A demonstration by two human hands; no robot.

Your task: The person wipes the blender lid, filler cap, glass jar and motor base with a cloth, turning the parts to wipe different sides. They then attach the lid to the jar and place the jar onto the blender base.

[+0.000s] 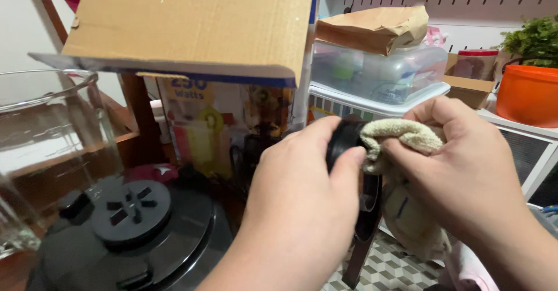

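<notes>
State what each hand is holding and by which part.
Left hand grips the black round part by its rim. Right hand holds a beige cloth, bunched at its top, pressed against that part.

Blender base (139, 233) left of hands, open box (192, 23) behind.

Left of your fingers (349, 163) the blender base (133, 233) and glass jar (46, 151) crowd in; the cardboard flap (192, 23) overhangs above.

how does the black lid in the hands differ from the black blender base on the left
The lid is small, held on edge in the left hand and rubbed with a beige cloth by the right hand. The blender base is larger, sits flat and is untouched. Both are black and round.
</notes>
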